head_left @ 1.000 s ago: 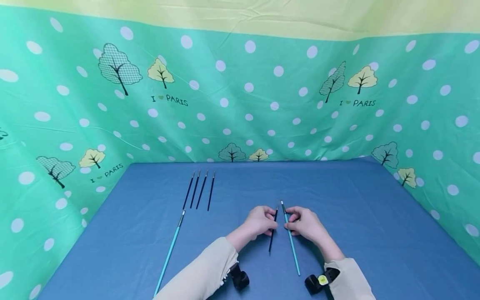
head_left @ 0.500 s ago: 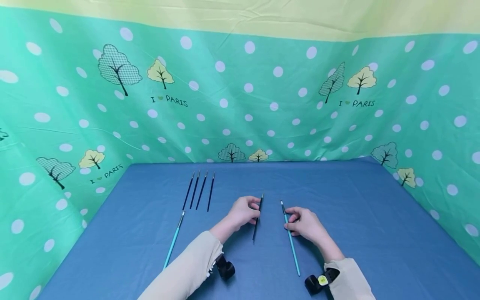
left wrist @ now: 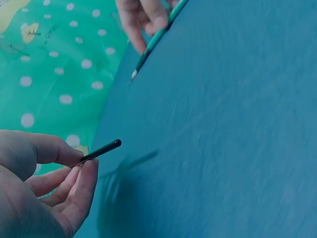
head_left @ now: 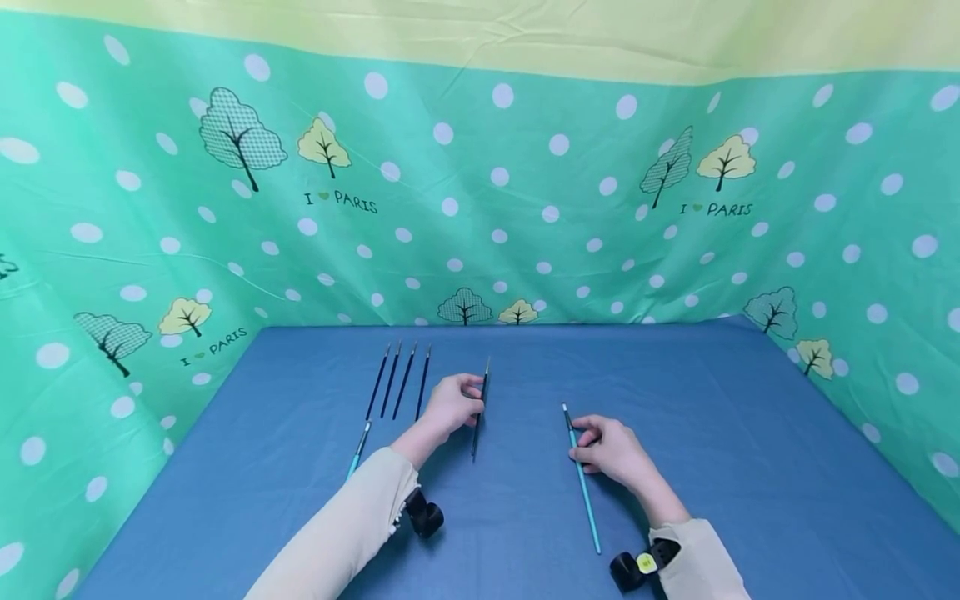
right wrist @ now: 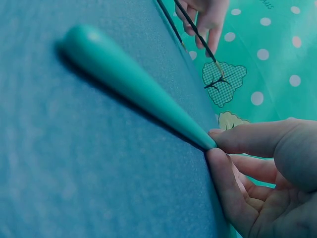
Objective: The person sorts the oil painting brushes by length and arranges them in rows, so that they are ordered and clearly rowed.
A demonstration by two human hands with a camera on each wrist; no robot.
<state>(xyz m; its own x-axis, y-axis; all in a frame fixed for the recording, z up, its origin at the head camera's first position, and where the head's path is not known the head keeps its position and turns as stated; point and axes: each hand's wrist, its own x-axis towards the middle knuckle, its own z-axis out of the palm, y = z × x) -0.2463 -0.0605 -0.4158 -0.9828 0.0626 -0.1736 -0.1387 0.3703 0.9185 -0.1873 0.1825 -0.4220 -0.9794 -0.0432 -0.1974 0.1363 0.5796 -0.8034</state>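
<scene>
My left hand (head_left: 448, 403) pinches a thin black paintbrush (head_left: 484, 392) between thumb and fingers, bristles pointing away from me. In the left wrist view that brush's dark handle end (left wrist: 110, 146) sticks out above the cloth, its shadow apart from it. Farther right, my right hand (head_left: 611, 446) pinches a turquoise paintbrush (head_left: 586, 492) near its dark ferrule; the brush lies along the table with its white tip pointing away. The right wrist view shows the thick rounded handle end (right wrist: 104, 59) close up, against the cloth.
Several thin dark paintbrushes (head_left: 387, 383) lie side by side at the back left, partly behind the left hand. A second turquoise paintbrush (head_left: 360, 450) lies nearer, mostly covered by the left sleeve (head_left: 337, 525). A polka-dot curtain (head_left: 480, 208) borders the blue tablecloth (head_left: 675, 367).
My left hand has carried the black paintbrush left and away from me, from beside the right hand toward the row of dark brushes. The right hand has stayed put on the turquoise brush.
</scene>
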